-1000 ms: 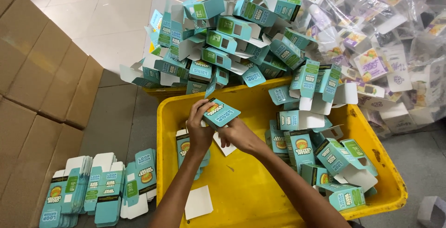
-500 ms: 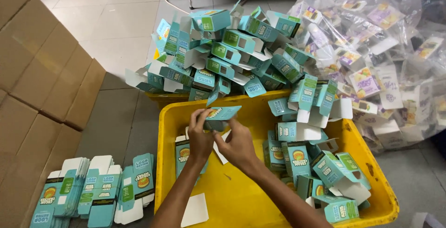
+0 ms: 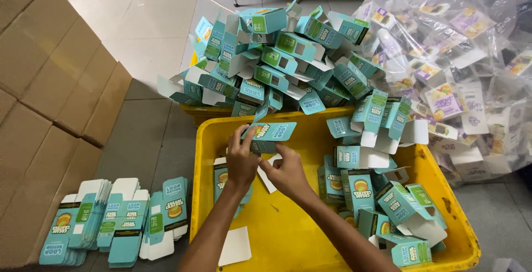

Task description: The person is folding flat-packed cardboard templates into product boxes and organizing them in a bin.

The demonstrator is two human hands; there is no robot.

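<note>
Both my hands hold one small teal carton point(image 3: 272, 132) above the yellow crate point(image 3: 288, 233). My left hand point(image 3: 241, 160) grips its left end from below. My right hand point(image 3: 287, 171) pinches its lower edge with the fingertips. The carton is tilted and its printed face shows. Several folded teal cartons point(image 3: 382, 194) lie in the crate's right half. A flat carton point(image 3: 223, 179) and a white card point(image 3: 235, 245) lie in the crate under my left arm.
A tall heap of assembled teal cartons point(image 3: 277, 61) sits behind the crate. Flat unfolded cartons point(image 3: 119, 219) are stacked on the floor at left. Brown cardboard boxes point(image 3: 44, 94) stand along the left. A clear plastic bag of packets point(image 3: 460, 78) fills the right.
My hands have drawn the carton slightly nearer and lower over the crate, and my right fingers have shifted along its lower edge. The camera has moved closer.
</note>
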